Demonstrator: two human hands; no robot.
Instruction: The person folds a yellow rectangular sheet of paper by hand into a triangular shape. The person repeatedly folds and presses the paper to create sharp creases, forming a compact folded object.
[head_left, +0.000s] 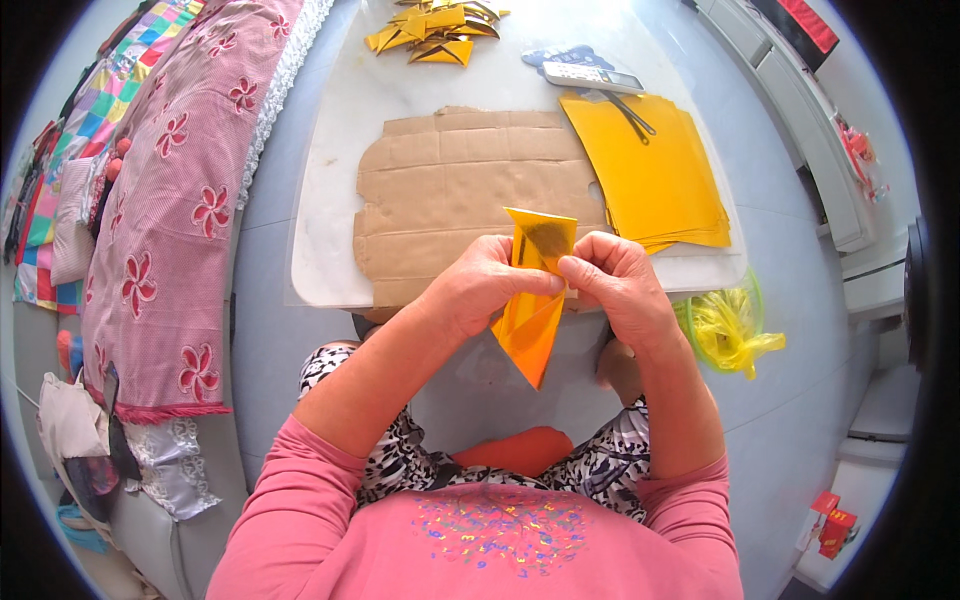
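Observation:
Between my two hands is a strip of shiny gold paper (537, 315), folded in layers, with a slanted crease and a pointed lower end. My left hand (491, 281) grips its left side, the thumb lying across the front. On the right edge, the thumb and fingers of my right hand (619, 281) pinch the paper at about the same height. The folded piece is held up over the near edge of a flattened cardboard sheet (472, 180), its point hanging past the table edge above my lap.
On the white table (330, 247), a stack of gold paper sheets (652, 172) lies right of the cardboard, with tweezers (634, 120) and a white remote control (592, 76) at its top. Folded gold pieces (439, 30) are heaped far back. A green basket holding a yellow plastic bag (724, 322) stands right.

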